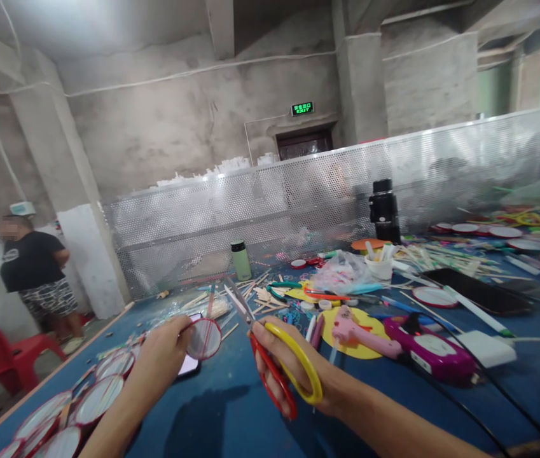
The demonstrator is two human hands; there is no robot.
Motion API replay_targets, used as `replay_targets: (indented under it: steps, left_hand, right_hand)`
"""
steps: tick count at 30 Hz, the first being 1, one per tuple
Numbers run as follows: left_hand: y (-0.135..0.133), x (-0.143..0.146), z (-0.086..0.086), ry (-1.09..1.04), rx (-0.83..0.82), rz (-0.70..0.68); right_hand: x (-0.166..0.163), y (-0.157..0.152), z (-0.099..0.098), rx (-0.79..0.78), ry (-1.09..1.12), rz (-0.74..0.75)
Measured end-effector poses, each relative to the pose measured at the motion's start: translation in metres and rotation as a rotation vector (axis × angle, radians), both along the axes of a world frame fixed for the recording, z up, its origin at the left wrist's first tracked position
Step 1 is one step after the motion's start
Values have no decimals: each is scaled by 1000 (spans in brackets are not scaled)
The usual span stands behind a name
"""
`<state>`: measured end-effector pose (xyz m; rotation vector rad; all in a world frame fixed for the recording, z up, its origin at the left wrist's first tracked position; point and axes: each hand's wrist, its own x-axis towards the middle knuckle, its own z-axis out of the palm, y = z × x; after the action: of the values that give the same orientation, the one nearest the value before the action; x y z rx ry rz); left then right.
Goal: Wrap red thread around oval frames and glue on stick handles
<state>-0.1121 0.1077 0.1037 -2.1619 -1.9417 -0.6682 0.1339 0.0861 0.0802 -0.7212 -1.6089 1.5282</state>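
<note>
My left hand (163,351) pinches the edge of a small round disc (204,339) with a red rim and a pale, see-through face. A thin strip or stick rises from the disc's top. In my right hand (276,348) is a pair of scissors (315,381) with one yellow and one red handle loop. Their blades point up and left, slightly apart, with nothing visible between them. The scissors are to the right of the disc, not touching it. Behind my left hand a phone with a lit screen (189,364) lies partly hidden on the blue table.
More red-rimmed discs (99,399) lie at the lower left. To the right are a pink glue gun (365,334) on a yellow round piece, a purple device (434,353) with cables and a dark phone (477,289). A perforated metal panel (193,222) borders the back. A person (35,261) stands far left.
</note>
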Motion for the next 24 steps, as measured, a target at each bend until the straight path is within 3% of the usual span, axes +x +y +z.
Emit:
replay_targets:
  steps: [7, 11, 24]
  left_hand:
    - [0, -2, 0, 85, -8, 78]
    - [-2, 0, 3, 154, -25, 118]
    - [-6, 7, -1, 98, -18, -17]
  right_hand:
    - [-1, 3, -5, -53, 68, 95]
    - [0, 2, -3, -175, 49, 185]
    - [-1, 2, 1, -266, 32, 152]
